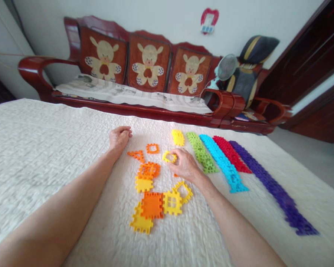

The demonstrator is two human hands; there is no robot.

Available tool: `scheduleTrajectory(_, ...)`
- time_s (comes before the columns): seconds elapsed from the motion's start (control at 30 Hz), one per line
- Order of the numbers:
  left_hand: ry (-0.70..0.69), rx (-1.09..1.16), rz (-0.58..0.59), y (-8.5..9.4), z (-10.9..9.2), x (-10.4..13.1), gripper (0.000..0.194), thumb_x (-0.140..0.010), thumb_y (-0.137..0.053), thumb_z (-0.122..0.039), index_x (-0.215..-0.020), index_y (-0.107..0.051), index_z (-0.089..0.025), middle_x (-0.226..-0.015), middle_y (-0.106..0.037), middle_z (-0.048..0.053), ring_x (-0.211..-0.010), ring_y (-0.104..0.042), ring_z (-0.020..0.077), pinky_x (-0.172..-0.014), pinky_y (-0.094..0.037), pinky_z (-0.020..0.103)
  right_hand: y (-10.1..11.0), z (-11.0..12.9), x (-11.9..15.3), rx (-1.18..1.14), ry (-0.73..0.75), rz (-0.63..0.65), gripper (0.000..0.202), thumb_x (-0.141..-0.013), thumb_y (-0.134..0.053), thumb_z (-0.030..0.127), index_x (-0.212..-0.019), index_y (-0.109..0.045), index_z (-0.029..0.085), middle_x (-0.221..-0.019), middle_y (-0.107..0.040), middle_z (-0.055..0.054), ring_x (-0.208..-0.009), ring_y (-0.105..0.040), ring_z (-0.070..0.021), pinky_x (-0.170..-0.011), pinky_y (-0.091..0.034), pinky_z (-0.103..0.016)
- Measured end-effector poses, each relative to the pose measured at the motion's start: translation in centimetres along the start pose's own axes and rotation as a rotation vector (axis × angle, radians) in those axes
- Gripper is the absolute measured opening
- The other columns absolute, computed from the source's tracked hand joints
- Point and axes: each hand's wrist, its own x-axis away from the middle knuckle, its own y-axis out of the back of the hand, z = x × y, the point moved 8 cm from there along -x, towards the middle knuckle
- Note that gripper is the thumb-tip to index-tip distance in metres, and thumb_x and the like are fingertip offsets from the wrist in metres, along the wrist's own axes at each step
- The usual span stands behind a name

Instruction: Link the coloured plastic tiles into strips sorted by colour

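Observation:
My right hand (185,163) pinches a yellow frame-shaped interlocking building tile (167,156) just above the bedspread. My left hand (119,138) rests on the cover with its fingers curled together, and no piece shows in it. Between my hands lie an orange open square tile (153,148) and an orange triangular tile (137,155). Nearer to me are overlapping orange tiles (149,170), a yellow tile (144,184), a solid orange tile (151,205), a yellow window tile (172,202), a yellow open frame (187,191) and another yellow tile (140,221). A bit of orange is partly hidden under my right hand.
Overlapping rows of tiles lie to the right: yellow (178,137), green (202,154), blue (222,161), red (231,152) and purple (272,187). Beyond the white quilted cover (58,148) stands a wooden sofa (133,105) with bear cushions and a small fan (226,67).

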Motion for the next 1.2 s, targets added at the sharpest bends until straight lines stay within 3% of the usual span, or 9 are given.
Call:
scheduleTrajectory(0.13,-0.005,0.001,0.005,0.0,0.1,0.0,0.029,-0.061,-0.052,-0.021,-0.083,-0.071,-0.019,-0.076,-0.071,0.004,-0.064,-0.065,0.0146,-0.058,-0.050,0.024,1.8,-2.2,-0.6,-0.013,-0.164,-0.228,0.036,-0.076,-0.067,0.033,-0.108,-0.063,0.017,-0.109,-0.067,-0.011,-0.098,-0.064,-0.0250,-0.091,-0.051,-0.040)
scheduleTrajectory(0.23,-0.005,-0.005,0.012,0.0,0.2,0.0,0.030,-0.061,-0.052,-0.022,-0.084,-0.071,-0.019,-0.077,-0.071,0.005,-0.065,-0.065,0.0154,-0.058,-0.050,0.025,2.3,-3.7,-1.5,0.044,-0.280,-0.304,0.045,-0.075,-0.066,0.033,-0.115,-0.061,0.014,-0.112,-0.065,-0.015,-0.102,-0.063,-0.0281,-0.091,-0.051,-0.042)
scheduleTrajectory(0.37,0.003,-0.011,0.003,0.0,0.3,0.0,0.030,-0.061,-0.052,-0.021,-0.084,-0.071,-0.019,-0.077,-0.071,0.005,-0.065,-0.065,0.0156,-0.058,-0.050,0.025,2.3,-4.2,-2.5,0.171,-0.390,-0.257,0.047,-0.081,-0.065,0.033,-0.122,-0.059,0.011,-0.115,-0.064,-0.018,-0.107,-0.061,-0.0307,-0.094,-0.049,-0.042)
scheduleTrajectory(0.57,0.021,-0.009,-0.003,0.0,0.2,-0.1,0.030,-0.062,-0.051,-0.020,-0.084,-0.072,-0.017,-0.075,-0.071,0.004,-0.062,-0.064,0.0136,-0.055,-0.047,0.023,2.3,-3.0,-3.0,0.320,-0.480,-0.160,0.043,-0.089,-0.062,0.038,-0.122,-0.056,0.011,-0.118,-0.063,-0.016,-0.106,-0.063,-0.0279,-0.089,-0.049,-0.036)
scheduleTrajectory(1.2,0.023,-0.023,-0.010,0.1,0.0,0.0,0.028,-0.063,-0.052,-0.018,-0.083,-0.071,-0.017,-0.076,-0.071,0.004,-0.062,-0.064,0.0132,-0.053,-0.047,0.021,1.6,-3.6,-3.2,0.370,-0.480,-0.145,0.040,-0.089,-0.062,0.042,-0.115,-0.057,0.012,-0.117,-0.060,-0.018,-0.103,-0.065,-0.0288,-0.087,-0.052,-0.038)
